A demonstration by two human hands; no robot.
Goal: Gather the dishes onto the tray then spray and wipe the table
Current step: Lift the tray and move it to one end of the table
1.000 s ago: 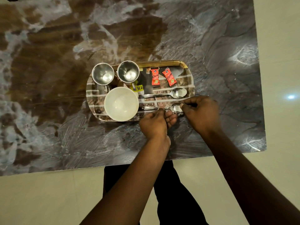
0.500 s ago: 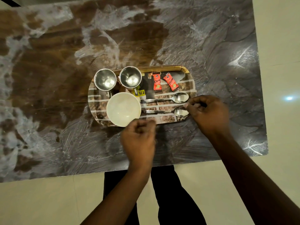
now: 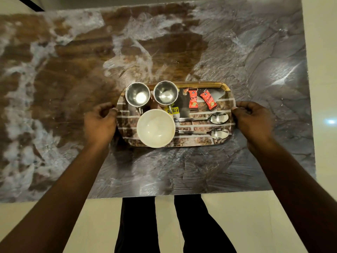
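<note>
Red "Classic" sachets (image 3: 193, 100) (image 3: 208, 99), yellow "79" sticker (image 3: 172, 110); hands (image 3: 99, 123) (image 3: 253, 121) grip tray (image 3: 200, 83).

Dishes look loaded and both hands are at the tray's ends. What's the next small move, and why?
Probably lift the tray level and carry it off the table. Cups, bowl, spoons and sachets already lie on it, the left hand and right hand hold its short ends, and it covers surface that needs wiping.

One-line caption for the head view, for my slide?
The tray, carrying steel cups, white bowl, spoons and sachets, gripped at its ends by the left hand and right hand.
</note>
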